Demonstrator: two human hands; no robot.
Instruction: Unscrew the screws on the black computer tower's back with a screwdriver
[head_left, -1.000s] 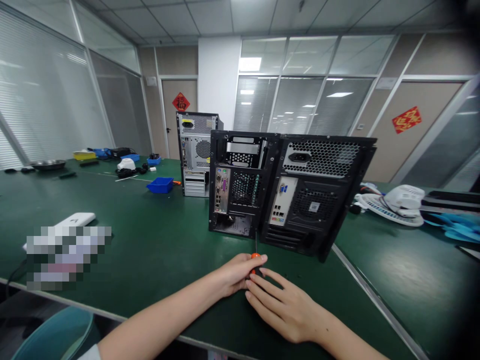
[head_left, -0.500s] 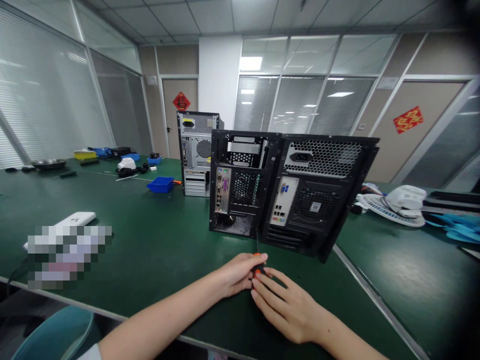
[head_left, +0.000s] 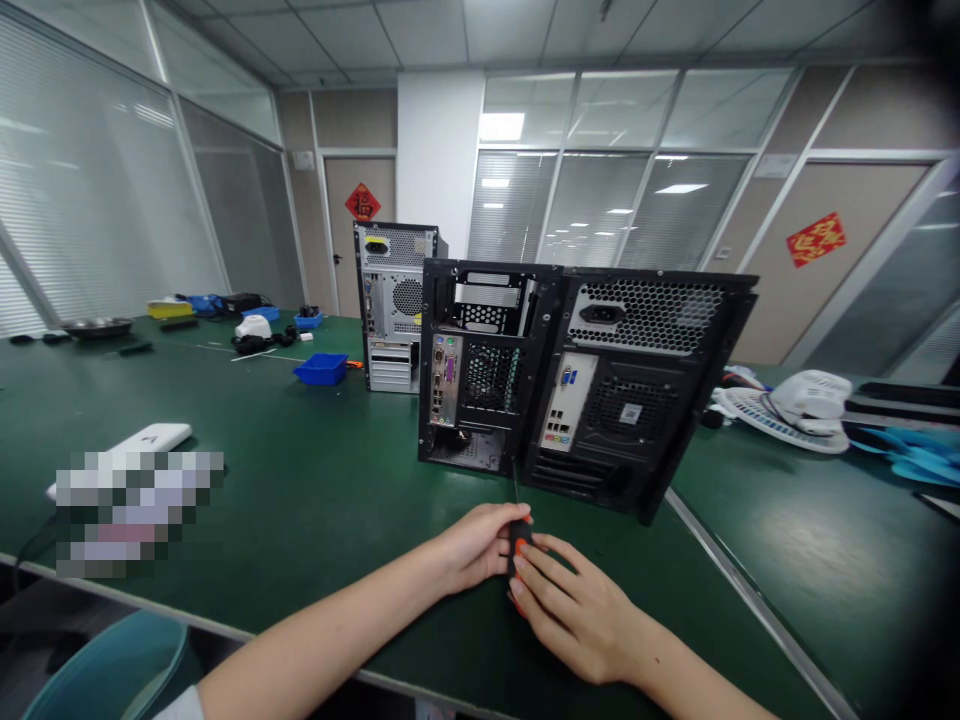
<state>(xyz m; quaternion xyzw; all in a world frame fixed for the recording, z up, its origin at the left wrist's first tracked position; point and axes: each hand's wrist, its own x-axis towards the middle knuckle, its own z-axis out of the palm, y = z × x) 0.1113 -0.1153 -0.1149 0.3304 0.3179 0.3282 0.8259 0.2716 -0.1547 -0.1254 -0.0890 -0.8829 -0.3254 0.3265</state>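
Note:
A screwdriver with a black and orange handle is held between my two hands, its thin shaft pointing away from me. My left hand pinches the front of the handle, and my right hand has its fingers closed along the handle's right side. The shaft's tip reaches the lower right corner of the black computer case, whose back faces me; I cannot make out a screw there. Close against its right stands a second black computer case, tilted in view, with a honeycomb panel and a port plate.
Behind on the left is another computer case. A blue tray sits left of it on the green table. A white power strip-like object lies at left. White and blue fan parts are at right. A teal bin stands below.
The fingers of my right hand have shifted slightly right and down along the screwdriver handle, so more of the handle shows. My left hand has barely moved, and the cases stand as before.

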